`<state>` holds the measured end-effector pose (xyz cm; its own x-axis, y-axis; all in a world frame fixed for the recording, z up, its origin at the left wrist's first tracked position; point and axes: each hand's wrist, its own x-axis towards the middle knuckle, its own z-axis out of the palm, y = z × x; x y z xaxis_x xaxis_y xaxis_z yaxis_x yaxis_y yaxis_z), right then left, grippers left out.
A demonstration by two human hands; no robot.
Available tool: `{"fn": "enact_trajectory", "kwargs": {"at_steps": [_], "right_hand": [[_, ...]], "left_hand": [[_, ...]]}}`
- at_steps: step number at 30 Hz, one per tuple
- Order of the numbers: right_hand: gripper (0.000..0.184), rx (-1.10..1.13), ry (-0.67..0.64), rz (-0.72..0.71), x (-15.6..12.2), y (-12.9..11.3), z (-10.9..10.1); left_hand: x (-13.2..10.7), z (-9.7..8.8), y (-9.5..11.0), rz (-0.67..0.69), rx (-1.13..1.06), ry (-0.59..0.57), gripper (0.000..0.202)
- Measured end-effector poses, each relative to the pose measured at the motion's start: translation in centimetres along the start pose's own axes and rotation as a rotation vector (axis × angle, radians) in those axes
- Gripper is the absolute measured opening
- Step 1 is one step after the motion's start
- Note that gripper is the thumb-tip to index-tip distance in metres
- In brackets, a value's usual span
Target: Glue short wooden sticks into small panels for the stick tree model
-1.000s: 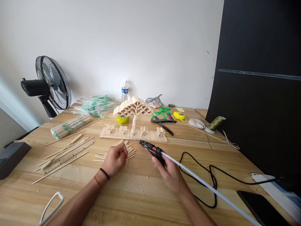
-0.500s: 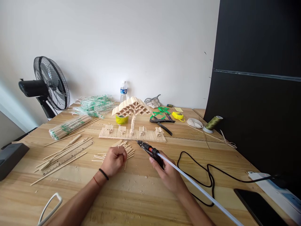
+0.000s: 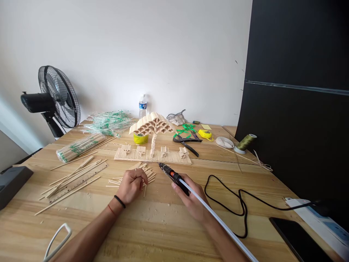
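My right hand (image 3: 192,196) is wrapped round a black hot glue gun (image 3: 171,173), its nozzle pointing away toward the stick model. A long translucent glue stick (image 3: 215,215) runs out of the gun's back end. My left hand (image 3: 132,185) is closed, fingers curled downward over a pile of short wooden sticks (image 3: 148,175); whether a stick is in the fingers is hidden. Just beyond both hands stands a model built of sticks, with a flat base (image 3: 174,158), a knobbly trunk (image 3: 153,143) and a wide canopy (image 3: 151,122). Small stick pieces sit along the base.
On the left lie long sticks, a clear ruler (image 3: 81,182) and a wrapped stick bundle (image 3: 81,147). Pliers (image 3: 188,142), a yellow tape measure (image 3: 205,134) and a thread spool (image 3: 247,143) lie behind. At right are a black cable (image 3: 242,203), a phone (image 3: 297,238) and a power strip (image 3: 321,222).
The fingers of my left hand have loosened and tipped slightly forward over the stick pile. My right hand and the glue gun have hardly moved; the whole view has shifted a little.
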<state>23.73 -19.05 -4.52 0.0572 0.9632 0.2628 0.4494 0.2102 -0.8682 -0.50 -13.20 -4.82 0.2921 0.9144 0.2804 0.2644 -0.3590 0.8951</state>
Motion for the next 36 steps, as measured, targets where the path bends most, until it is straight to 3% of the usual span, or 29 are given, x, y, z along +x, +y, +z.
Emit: {"fn": "enact_trajectory", "kwargs": {"at_steps": [7,27,36], "right_hand": [[0.035,0.006,0.007,0.012,-0.02,-0.3,-0.02],[0.036,0.002,0.006,0.028,0.01,-0.37,-0.09],[0.038,0.019,0.014,0.051,-0.05,-0.74,-0.11]], "left_hand": [[0.11,0.05,0.02,-0.021,0.05,0.011,0.028],[0.4,0.12,-0.63,0.093,0.158,-0.015,0.035],[0.35,0.13,-0.85,0.098,0.165,0.001,0.027]]}}
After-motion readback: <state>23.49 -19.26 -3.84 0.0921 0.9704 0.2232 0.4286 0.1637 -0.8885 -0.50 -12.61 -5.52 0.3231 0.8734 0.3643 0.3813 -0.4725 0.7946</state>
